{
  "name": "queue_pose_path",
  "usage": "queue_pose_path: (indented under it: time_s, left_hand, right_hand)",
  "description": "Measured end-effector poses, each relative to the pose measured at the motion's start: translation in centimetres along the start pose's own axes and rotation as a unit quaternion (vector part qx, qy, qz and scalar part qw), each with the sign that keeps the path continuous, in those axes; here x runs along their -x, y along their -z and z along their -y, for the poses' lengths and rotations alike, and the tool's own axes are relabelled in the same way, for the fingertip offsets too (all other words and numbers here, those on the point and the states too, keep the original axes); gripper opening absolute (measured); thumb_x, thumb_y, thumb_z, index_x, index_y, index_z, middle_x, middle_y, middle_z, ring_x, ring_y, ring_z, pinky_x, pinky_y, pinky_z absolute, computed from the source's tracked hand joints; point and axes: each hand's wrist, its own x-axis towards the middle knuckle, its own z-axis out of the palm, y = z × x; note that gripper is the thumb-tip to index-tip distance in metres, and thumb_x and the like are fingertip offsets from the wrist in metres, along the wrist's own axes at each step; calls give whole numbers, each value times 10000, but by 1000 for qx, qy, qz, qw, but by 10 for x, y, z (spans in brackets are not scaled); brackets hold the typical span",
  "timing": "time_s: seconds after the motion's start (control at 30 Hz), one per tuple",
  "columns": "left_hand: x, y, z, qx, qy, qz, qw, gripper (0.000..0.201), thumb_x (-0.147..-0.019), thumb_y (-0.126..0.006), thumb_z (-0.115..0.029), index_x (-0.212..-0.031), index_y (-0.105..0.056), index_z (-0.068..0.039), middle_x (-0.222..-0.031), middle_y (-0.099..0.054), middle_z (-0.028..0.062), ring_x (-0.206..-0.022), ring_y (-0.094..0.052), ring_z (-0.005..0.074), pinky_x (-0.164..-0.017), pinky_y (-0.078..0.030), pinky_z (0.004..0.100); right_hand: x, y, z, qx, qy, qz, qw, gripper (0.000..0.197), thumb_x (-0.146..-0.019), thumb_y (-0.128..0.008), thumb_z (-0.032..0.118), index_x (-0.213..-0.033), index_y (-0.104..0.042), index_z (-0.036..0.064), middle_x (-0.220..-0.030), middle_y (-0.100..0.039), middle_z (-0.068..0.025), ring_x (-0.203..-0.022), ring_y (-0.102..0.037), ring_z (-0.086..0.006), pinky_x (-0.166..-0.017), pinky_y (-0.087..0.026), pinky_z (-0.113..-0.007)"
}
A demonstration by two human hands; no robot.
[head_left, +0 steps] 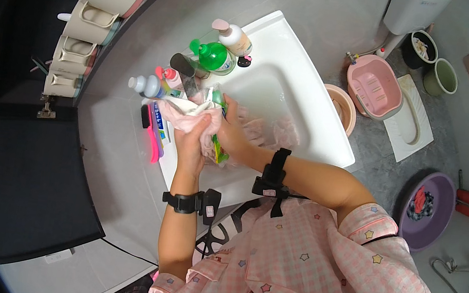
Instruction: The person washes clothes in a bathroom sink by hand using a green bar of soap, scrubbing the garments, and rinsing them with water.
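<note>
My left hand (190, 143) is closed on a wet-looking pale pink cloth (176, 116), bunched up over the near left part of the white sink (321, 119). Against it, my right hand (234, 139) is wrapped round a green-and-yellow plastic packet (220, 153). Its upper end shows beyond my fingers beside the cloth; the middle is hidden by my hand. Below my hands, more pink fabric (286, 132) lies in cloudy water in the basin. Both wrists wear black straps with small boxes.
Along the sink's back left edge stand a green pump bottle (213, 58), a white pump bottle (237, 39), a grey-capped bottle (146, 85) and a pink brush (151, 141). Cups (88, 20) line a shelf at left. Pink basin (375, 88) and purple basin (428, 210) sit at right.
</note>
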Motion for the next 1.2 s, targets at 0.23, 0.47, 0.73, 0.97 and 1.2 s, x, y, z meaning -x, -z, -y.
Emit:
queue_pose_path:
  time_s: [0.23, 0.47, 0.73, 0.97, 1.2]
  left_hand:
    - [20, -13, -6, -22, 32, -2, 999, 354, -892, -483, -132, -1213, -405, -4, -1157, -496, 56, -1031, -495, 144, -874, -395, 259]
    - [4, 12, -14, 109, 29, 61, 992, 394, -943, -348, -295, -1260, -357, -62, -1207, -470, 64, -1094, -474, 193, -931, -378, 319]
    - [7, -1, 1, 80, 3, 77, 994, 405, -943, -341, -289, -1271, -359, -51, -1257, -441, 81, -1158, -428, 218, -991, -320, 340]
    - [-5, 9, -14, 151, 80, 86, 982, 422, -948, -314, -375, -1241, -396, -82, -1189, -489, 45, -1078, -479, 190, -926, -379, 324]
    - [2, 13, -1, 155, 55, 63, 984, 426, -955, -304, -343, -1280, -352, -72, -1230, -460, 47, -1110, -458, 189, -954, -358, 310]
  right_hand:
    - [17, -11, 5, 209, 107, -64, 970, 563, -866, -498, 260, -1291, -256, -17, -1160, -404, -282, -1047, -428, -369, -916, -328, -436]
    - [16, -23, 29, 216, 156, 19, 964, 554, -887, -459, 234, -1285, -235, -79, -1185, -342, -306, -1098, -374, -379, -940, -293, -418]
    - [-23, -12, 6, 242, 65, -32, 968, 511, -861, -480, 349, -1222, -365, 6, -1019, -473, -290, -915, -473, -441, -782, -388, -480]
    - [8, -19, 23, 273, 176, 19, 945, 607, -852, -493, 284, -1300, -249, -44, -1094, -393, -312, -994, -417, -428, -863, -333, -459]
    - [22, -23, 24, 317, -4, -17, 948, 551, -885, -459, 306, -1268, -284, -49, -1114, -394, -322, -997, -420, -429, -866, -339, -452]
